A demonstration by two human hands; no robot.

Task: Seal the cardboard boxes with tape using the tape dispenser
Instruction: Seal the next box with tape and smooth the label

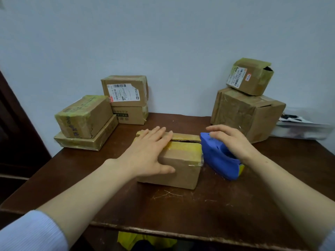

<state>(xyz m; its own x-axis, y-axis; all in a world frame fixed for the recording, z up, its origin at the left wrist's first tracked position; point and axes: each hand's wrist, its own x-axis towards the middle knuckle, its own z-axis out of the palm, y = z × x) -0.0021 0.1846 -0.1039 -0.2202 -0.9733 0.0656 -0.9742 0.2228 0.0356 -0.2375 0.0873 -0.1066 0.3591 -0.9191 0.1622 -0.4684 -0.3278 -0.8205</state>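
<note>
A small cardboard box (183,165) with yellow tape on its top sits mid-table, and a dark slit shows between its top flaps. My left hand (150,151) lies flat on the box's top left, fingers straight, thumb down the front face. A blue tape dispenser (217,156) with a yellow roll stands on the table right against the box's right side. My right hand (230,140) hovers over the dispenser with fingers spread and relaxed, gripping nothing that I can see.
Stacked cardboard boxes stand at the back left (87,122) and back centre (126,98). A large box (244,113) with a smaller one (250,77) on top stands at back right. The brown table (181,211) has a near edge; a wall lies behind.
</note>
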